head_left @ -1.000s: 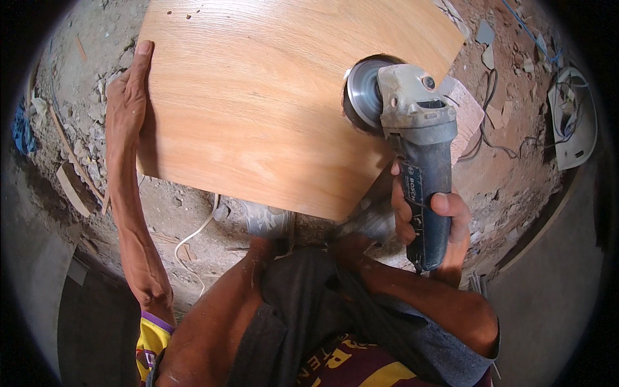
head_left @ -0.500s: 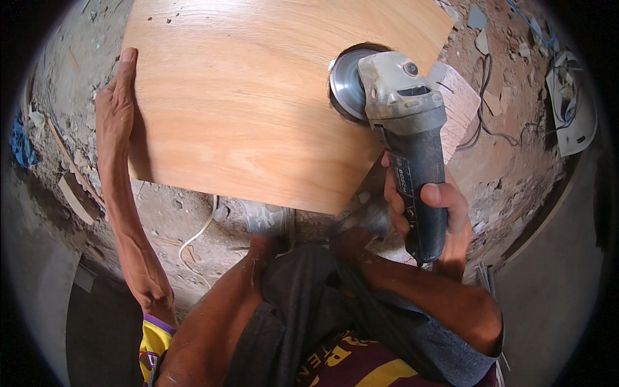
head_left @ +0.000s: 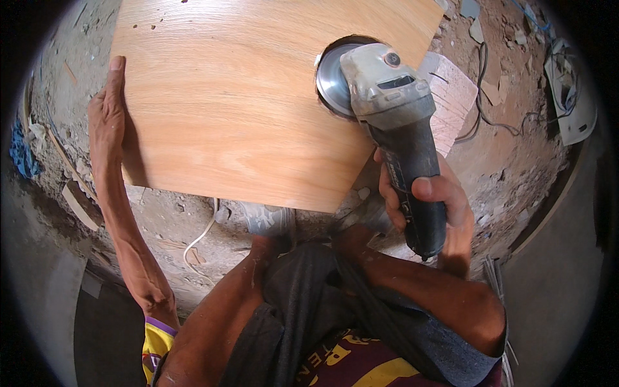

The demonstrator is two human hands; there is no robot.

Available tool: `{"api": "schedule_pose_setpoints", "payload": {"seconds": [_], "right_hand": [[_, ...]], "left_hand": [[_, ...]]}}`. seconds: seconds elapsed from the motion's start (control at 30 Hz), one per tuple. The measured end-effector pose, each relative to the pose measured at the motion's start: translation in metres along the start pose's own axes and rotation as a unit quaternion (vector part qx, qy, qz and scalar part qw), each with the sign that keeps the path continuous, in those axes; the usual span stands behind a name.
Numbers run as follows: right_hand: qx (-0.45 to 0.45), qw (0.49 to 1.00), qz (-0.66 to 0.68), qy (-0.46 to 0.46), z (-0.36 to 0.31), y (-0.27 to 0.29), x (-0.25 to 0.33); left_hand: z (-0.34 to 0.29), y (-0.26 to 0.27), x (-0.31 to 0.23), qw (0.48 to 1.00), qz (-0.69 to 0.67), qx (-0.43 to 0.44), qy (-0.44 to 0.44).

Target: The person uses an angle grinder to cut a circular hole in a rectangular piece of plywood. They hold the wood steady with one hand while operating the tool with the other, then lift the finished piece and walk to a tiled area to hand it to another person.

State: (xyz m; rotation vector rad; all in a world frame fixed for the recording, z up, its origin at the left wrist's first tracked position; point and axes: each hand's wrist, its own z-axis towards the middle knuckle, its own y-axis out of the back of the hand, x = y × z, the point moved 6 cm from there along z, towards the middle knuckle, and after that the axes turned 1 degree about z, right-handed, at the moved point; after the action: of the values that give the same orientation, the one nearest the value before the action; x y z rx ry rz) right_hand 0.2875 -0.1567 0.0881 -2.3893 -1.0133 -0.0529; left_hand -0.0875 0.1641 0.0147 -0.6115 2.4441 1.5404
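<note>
A glossy wood-grain tile (head_left: 245, 116), with its lower right corner cut off at a slant, lies in front of me. My left hand (head_left: 106, 116) grips its left edge, thumb along the rim; the other fingers are mostly hidden. My right hand (head_left: 445, 193) wraps round the black body of an angle grinder (head_left: 396, 135), thumb on top. Its bladed disc (head_left: 334, 80) looks blurred and sits tilted in a rounded, dark-edged cut near the tile's right side. The grinder's head covers part of that cut.
Under the tile's right side shows a pale pink grooved block (head_left: 451, 97). A dark cord (head_left: 482, 97) trails over the rubble-strewn ground, near a white plastic piece (head_left: 570, 103). A white cable (head_left: 200, 238) runs by my feet. Blue cloth (head_left: 22, 148) lies at far left.
The tile, my left hand and the grinder appear slightly farther left in the view. Both hands keep their hold, and the disc stays in the rounded cut.
</note>
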Motion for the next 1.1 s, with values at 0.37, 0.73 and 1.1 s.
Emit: {"api": "schedule_pose_setpoints", "payload": {"seconds": [0.37,0.73,1.1], "right_hand": [[-0.026,0.999,-0.032,0.013,0.002,0.0,0.005],[0.002,0.999,-0.034,0.001,0.004,0.004,0.004],[-0.038,0.999,-0.037,-0.009,-0.002,-0.002,0.006]], "left_hand": [[0.008,0.005,0.0,1.0,0.005,-0.018,-0.012],[0.009,0.006,-0.002,0.999,0.012,-0.039,-0.03],[0.008,0.007,-0.006,0.999,0.013,-0.031,-0.018]]}}
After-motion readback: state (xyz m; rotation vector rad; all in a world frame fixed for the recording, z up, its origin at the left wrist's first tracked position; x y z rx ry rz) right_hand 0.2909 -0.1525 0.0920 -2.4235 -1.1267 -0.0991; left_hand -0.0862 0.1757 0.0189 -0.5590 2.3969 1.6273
